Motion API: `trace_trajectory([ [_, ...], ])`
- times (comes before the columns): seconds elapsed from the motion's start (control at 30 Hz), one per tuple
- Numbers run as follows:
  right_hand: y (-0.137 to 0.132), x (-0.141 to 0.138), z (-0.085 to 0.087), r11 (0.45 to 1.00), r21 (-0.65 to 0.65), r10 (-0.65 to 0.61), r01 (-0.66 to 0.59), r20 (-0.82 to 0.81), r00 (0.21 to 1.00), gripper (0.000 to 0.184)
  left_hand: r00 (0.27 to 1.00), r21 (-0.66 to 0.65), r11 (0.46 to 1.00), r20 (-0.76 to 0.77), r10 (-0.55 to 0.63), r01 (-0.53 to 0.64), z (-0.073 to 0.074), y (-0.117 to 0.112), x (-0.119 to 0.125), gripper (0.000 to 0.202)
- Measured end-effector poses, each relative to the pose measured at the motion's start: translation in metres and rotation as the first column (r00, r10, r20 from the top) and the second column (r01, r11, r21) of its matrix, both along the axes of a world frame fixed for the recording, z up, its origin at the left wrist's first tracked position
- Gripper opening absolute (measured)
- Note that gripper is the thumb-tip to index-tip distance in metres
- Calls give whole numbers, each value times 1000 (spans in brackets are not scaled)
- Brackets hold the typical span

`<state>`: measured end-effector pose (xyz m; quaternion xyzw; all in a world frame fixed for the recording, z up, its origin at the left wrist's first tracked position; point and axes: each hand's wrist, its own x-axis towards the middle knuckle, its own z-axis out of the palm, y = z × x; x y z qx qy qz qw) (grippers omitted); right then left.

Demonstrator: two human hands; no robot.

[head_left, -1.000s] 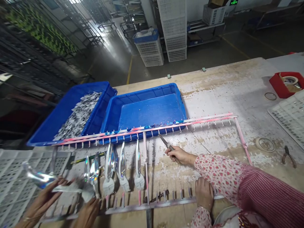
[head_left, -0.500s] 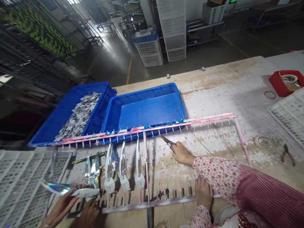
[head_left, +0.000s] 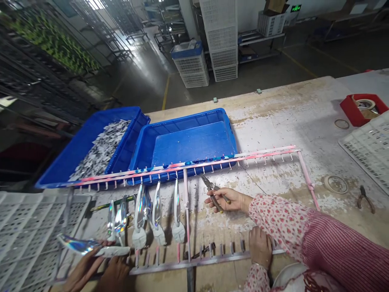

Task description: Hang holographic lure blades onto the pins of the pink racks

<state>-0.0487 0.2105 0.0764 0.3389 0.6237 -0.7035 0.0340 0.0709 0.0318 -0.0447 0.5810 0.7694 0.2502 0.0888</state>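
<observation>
My left hand [head_left: 81, 271] and my right hand [head_left: 117, 273] sit at the bottom left edge, both closed on a long iridescent piece [head_left: 77, 244] with a grey wrapped end. It lies nearly level over the white perforated tray [head_left: 24, 231]. Just right of it, several like pieces [head_left: 156, 209] hang from hooks of a pink-stained metal rack [head_left: 212, 162]. A co-worker in floral sleeves holds pliers [head_left: 212, 188] in one hand by the rack's top bar. The co-worker's other hand [head_left: 259, 251] rests on the rack's bottom bar.
Behind the rack stand two blue bins, one with grey scraps [head_left: 100, 148], one bare [head_left: 191, 142]. At the right are tape rolls [head_left: 335, 183], a second pair of pliers [head_left: 364, 198], a white tray [head_left: 369, 148] and a red box [head_left: 363, 109]. Stacked white crates [head_left: 221, 44] stand beyond the table.
My hands have lowered the iridescent piece and drawn it right toward the rack, so it now lies flatter. The co-worker's hand has turned and pulled the pliers back a little from the top bar.
</observation>
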Motion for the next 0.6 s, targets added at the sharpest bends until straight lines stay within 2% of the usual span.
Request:
trace_trajectory([
  [0.03, 3, 1, -3, 997, -75, -21, 18, -47, 999, 21, 1000, 33, 999, 6, -15, 14, -2, -1, 0, 6],
  [0.1, 6, 7, -11, 978, -162, -133, 133, 9, 991, 19, 999, 90, 996, 21, -27, 25, -4, -1, 0, 13],
  [0.17, 6, 16, -22, 968, -97, -215, 231, 150, 965, 21, 999, 106, 994, 35, -34, 30, -4, -1, -1, 19],
  [0.2, 6, 21, -27, 973, -51, -215, 227, 179, 960, 25, 999, 102, 994, 40, -36, 32, -4, -1, -1, 19],
  [0.27, 3, 28, -33, 987, 81, -150, 138, 164, 975, 33, 998, 92, 995, 41, -38, 34, -4, -1, -1, 19],
  [0.33, 1, 30, -30, 962, 271, -67, 20, 163, 984, 37, 999, 98, 994, 21, -39, 37, -5, 0, -1, 18],
  [0.43, -1, 23, -12, 840, 524, 0, -143, 264, 965, 35, 997, 119, 992, -70, -30, 38, -3, 1, 0, 16],
  [0.5, -1, 17, 1, 765, 601, 10, -232, 349, 937, 33, 992, 120, 992, -122, -31, 45, 1, 1, -2, 15],
  [0.6, -1, 14, 13, 702, 656, -17, -279, 407, 913, 33, 974, 159, 987, -224, 8, 28, 9, 1, -8, 15],
])
